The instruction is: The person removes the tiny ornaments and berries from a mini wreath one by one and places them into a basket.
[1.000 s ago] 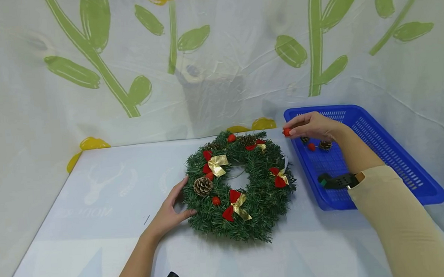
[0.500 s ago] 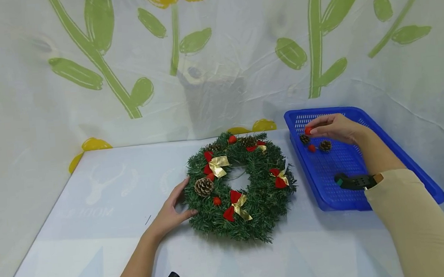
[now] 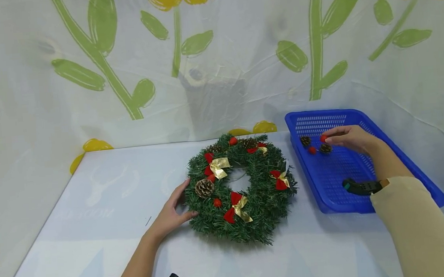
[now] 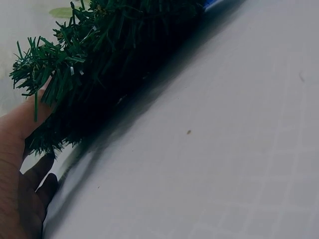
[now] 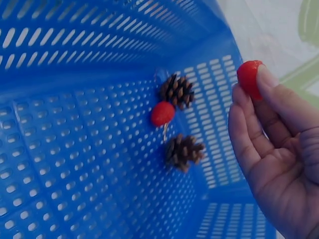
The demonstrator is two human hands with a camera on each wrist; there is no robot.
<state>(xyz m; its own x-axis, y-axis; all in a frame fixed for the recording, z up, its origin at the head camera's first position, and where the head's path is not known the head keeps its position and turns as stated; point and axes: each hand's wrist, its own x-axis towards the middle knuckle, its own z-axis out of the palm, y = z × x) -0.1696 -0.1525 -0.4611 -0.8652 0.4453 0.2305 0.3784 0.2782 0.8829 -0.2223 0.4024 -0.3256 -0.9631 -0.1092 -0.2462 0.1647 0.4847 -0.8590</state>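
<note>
A green Christmas wreath (image 3: pixel 267 214) with pinecones, red berries and red-and-gold bows lies on the white table. At its left edge, my left hand (image 3: pixel 170 215) holds it between thumb and fingers, and some of the fingers are hidden by the greenery. The left wrist view shows the same hand (image 4: pixel 25 164) against the wreath's branches (image 4: pixel 99 74). Over the blue basket (image 3: pixel 343 194), my right hand (image 3: pixel 351 139) pinches a red berry (image 5: pixel 249 78) between thumb and fingertips. Below it in the basket lie another red berry (image 5: pixel 163 114) and two pinecones (image 5: pixel 183 152).
The basket's raised rim (image 3: pixel 414 172) stands to the right of the wreath. A white curtain (image 3: pixel 218 83) printed with green stems and yellow flowers hangs behind the table (image 3: pixel 106 198).
My right hand has moved right with the red berry, from the basket's left rim to over its inside. The left hand has stayed at the wreath.
</note>
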